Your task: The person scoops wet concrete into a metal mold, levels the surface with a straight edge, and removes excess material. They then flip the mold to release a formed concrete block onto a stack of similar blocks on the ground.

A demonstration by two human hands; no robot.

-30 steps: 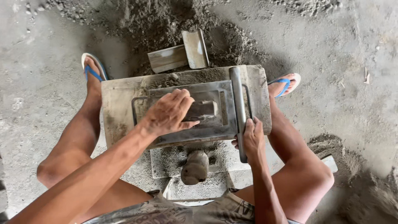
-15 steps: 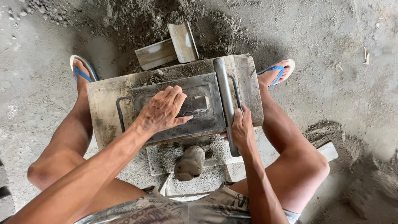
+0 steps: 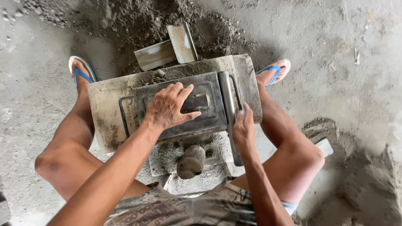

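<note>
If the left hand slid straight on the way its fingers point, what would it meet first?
The left hand lies flat on the grey metal mould lid, fingers aimed up-right. It would probably first meet the grey metal lever bar at the lid's right edge, which the right hand grips lower down.

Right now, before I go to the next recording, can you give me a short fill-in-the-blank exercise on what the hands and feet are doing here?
1. The left hand lies flat on the metal mould's ____.
2. The right hand grips the long metal ____ beside the lid.
3. Both feet wear sandals with ____ straps.
4. Two flat metal plates lie in the heap of ____ beyond the mould.

Missing words: lid; bar; blue; sand
</note>
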